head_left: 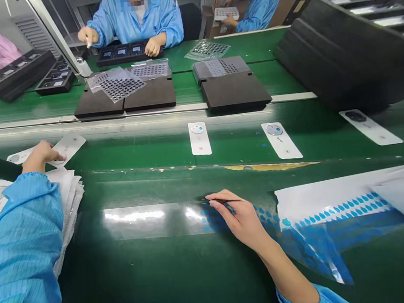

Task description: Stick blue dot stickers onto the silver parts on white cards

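At the left, my left hand has its fingers on a white card, thumb and fingers closed at its edge. Another white card lies partly under that hand. In the middle, my right hand pinches dark thin tweezers, their tip pointing left over a clear film strip. Small blue dots sit on the film beneath this hand and continue right to a white backing sheet. Three more white cards with round parts lie spaced along the green belt.
Stacked papers and plastic sheets lie under my left arm. Black foam trays with perforated sheets stand beyond the rail. A tall stack of black trays leans at the right. People in blue and pink sleeves work across the belt.
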A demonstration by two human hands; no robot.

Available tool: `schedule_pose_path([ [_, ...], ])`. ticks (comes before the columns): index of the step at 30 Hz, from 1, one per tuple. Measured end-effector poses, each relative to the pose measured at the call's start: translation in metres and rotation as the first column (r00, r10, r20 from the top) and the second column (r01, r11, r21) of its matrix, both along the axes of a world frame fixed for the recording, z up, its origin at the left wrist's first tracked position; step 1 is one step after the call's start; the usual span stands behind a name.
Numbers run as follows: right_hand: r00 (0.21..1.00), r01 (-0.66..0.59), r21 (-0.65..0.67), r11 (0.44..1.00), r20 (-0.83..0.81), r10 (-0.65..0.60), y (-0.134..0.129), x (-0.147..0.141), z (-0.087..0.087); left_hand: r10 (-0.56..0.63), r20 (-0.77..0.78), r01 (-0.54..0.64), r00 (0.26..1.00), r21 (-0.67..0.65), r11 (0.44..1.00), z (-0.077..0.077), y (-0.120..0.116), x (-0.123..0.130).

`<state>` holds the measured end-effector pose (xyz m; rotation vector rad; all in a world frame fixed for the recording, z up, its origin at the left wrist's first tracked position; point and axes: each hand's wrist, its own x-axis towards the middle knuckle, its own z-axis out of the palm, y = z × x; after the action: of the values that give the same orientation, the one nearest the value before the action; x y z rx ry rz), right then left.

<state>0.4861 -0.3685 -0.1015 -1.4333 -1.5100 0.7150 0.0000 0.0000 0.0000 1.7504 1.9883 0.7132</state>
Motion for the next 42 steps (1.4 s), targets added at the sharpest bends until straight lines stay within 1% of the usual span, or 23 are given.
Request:
schedule_pose_path([
  [3, 0.989, -0.028, -0.173, 0.985, -0.15, 0.002, -0.004, -0.001, -0.01, 0.037, -0.129, -0.033, 0.991, 0.031, 0.999, 0.022, -0.01, 0.024],
  [5, 0.981, -0.053, -0.245, 0.968, -0.195, 0.004, -0.003, -0.001, -0.016, -0.014, -0.122, 0.031, 0.992, 0.135, 0.99, 0.037, -0.021, 0.048],
  [6, 0.981, -0.063, -0.262, 0.963, -0.193, 0.012, -0.001, -0.001, -0.019, -0.077, -0.082, 0.093, 0.994, 0.212, 0.973, 0.045, -0.03, 0.062],
  [7, 0.983, -0.068, -0.269, 0.961, -0.181, 0.019, 0.001, -0.002, -0.021, -0.154, -0.022, 0.153, 0.988, 0.306, 0.94, 0.051, -0.041, 0.077],
  [9, 0.989, -0.058, -0.265, 0.962, -0.144, 0.02, 0.004, -0.003, -0.023, -0.321, 0.103, 0.236, 0.941, 0.481, 0.845, 0.061, -0.07, 0.108],
  [10, 0.992, -0.046, -0.259, 0.965, -0.126, 0.014, 0.005, -0.003, -0.024, -0.399, 0.154, 0.264, 0.904, 0.533, 0.804, 0.064, -0.088, 0.123],
  [11, 0.994, -0.035, -0.252, 0.967, -0.112, 0.007, 0.005, -0.003, -0.025, -0.472, 0.195, 0.304, 0.86, 0.547, 0.78, 0.065, -0.107, 0.137],
  [12, 0.995, -0.029, -0.247, 0.969, -0.104, 0.003, 0.006, -0.003, -0.025, -0.543, 0.227, 0.375, 0.808, 0.512, 0.772, 0.064, -0.127, 0.15],
  [14, 0.995, -0.033, -0.239, 0.971, -0.099, 0.01, 0.005, -0.002, -0.026, -0.658, 0.307, 0.574, 0.688, 0.325, 0.752, 0.055, -0.168, 0.175],
  [15, 0.995, -0.041, -0.236, 0.971, -0.102, 0.017, 0.005, -0.002, -0.027, -0.701, 0.328, 0.671, 0.633, 0.219, 0.709, 0.047, -0.186, 0.186],
  [16, 0.994, -0.051, -0.234, 0.971, -0.108, 0.026, 0.005, -0.002, -0.027, -0.745, 0.332, 0.76, 0.579, 0.113, 0.64, 0.035, -0.203, 0.196],
  [18, 0.991, -0.063, -0.232, 0.971, -0.126, 0.034, 0.005, -0.002, -0.028, -0.799, 0.348, 0.861, 0.49, -0.05, 0.506, 0.007, -0.23, 0.213],
  [19, 0.99, -0.064, -0.231, 0.971, -0.138, 0.033, 0.005, -0.002, -0.027, -0.803, 0.378, 0.883, 0.461, -0.107, 0.457, -0.009, -0.241, 0.219],
  [20, 0.988, -0.062, -0.231, 0.971, -0.153, 0.027, 0.006, -0.003, -0.027, -0.794, 0.411, 0.892, 0.449, -0.151, 0.426, -0.025, -0.25, 0.224],
  [21, 0.985, -0.057, -0.231, 0.971, -0.17, 0.017, 0.006, -0.002, -0.027, -0.781, 0.43, 0.891, 0.453, -0.18, 0.417, -0.039, -0.259, 0.228],
  [23, 0.976, -0.043, -0.241, 0.97, -0.215, -0.01, 0.006, -0.002, -0.025, -0.778, 0.4, 0.875, 0.484, -0.193, 0.445, -0.061, -0.272, 0.231],
  [25, 0.963, -0.026, -0.262, 0.965, -0.267, -0.047, 0.006, 0.0, -0.022, -0.82, 0.257, 0.86, 0.511, -0.16, 0.485, -0.071, -0.284, 0.229],
  [28, 0.926, -0.01, -0.281, 0.96, -0.365, -0.097, 0.003, -0.004, -0.014, -0.869, 0.002, 0.861, 0.495, -0.136, 0.49, -0.074, -0.297, 0.22],
  [30, 0.894, -0.022, -0.291, 0.957, -0.433, -0.112, 0.001, -0.013, -0.007, -0.882, -0.082, 0.867, 0.464, -0.163, 0.471, -0.075, -0.302, 0.213],
  [33, 0.868, -0.061, -0.333, 0.941, -0.483, -0.114, -0.001, -0.036, -0.001, -0.888, -0.087, 0.869, 0.452, -0.18, 0.46, -0.081, -0.304, 0.208],
  [36, 0.876, -0.058, -0.393, 0.918, -0.462, -0.142, 0.001, -0.057, -0.001, -0.872, -0.061, 0.857, 0.486, -0.162, 0.489, -0.088, -0.305, 0.208],
  [39, 0.886, -0.019, -0.444, 0.896, -0.423, -0.19, 0.003, -0.065, -0.004, -0.866, -0.05, 0.854, 0.498, -0.146, 0.5, -0.091, -0.306, 0.21],
  [42, 0.892, -0.015, -0.473, 0.881, -0.405, -0.202, 0.003, -0.065, -0.005, -0.862, -0.037, 0.852, 0.506, -0.131, 0.507, -0.092, -0.307, 0.21],
])
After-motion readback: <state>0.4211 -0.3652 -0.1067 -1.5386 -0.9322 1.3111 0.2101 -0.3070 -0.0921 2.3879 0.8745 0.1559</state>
